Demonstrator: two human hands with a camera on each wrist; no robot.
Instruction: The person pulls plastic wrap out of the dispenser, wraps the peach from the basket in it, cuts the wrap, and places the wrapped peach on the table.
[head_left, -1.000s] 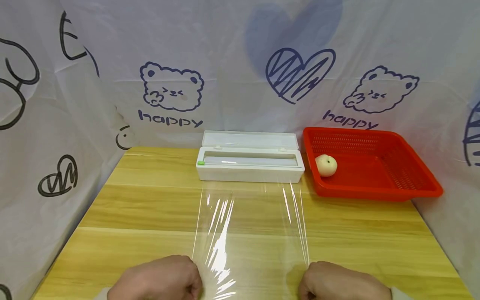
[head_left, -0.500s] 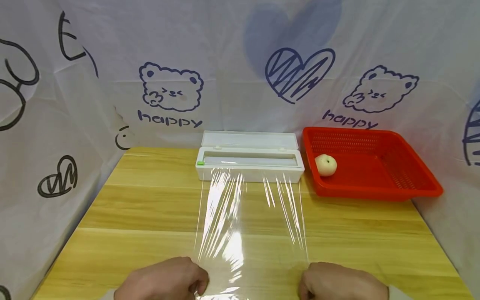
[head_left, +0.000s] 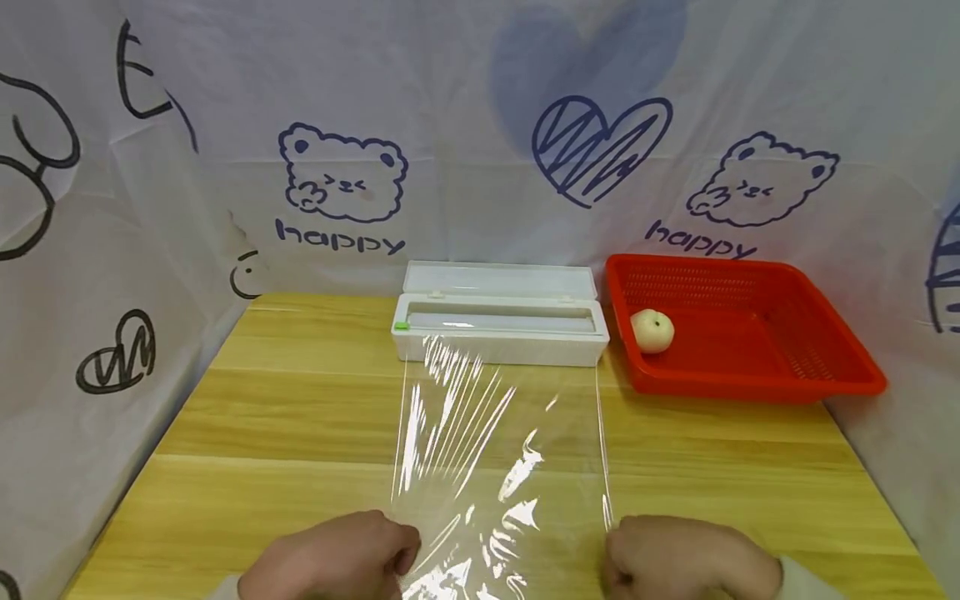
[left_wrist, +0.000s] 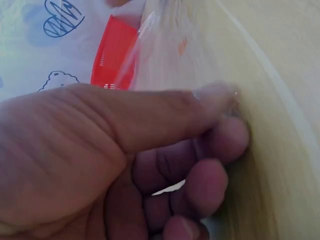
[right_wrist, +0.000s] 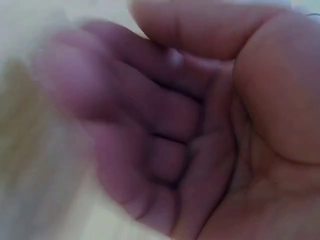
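Film (head_left: pixel 510 467) stretches lengthwise from the white box (head_left: pixel 502 350), mid-frame, to the frame's bottom, between the left hand (head_left: pixel 337 554) and the right hand (head_left: pixel 686 554), about equally near. The left hand pinches it; the right hand curls at its edge, grip unclear.

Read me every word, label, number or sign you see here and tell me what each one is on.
"happy": on the pale backdrop cloth, below the left bear drawing.
"happy": same cloth, below the right bear drawing.
A dark "E"-like mark, upper left: can't tell if it's a letter.
No readable text on the white box or red basket.
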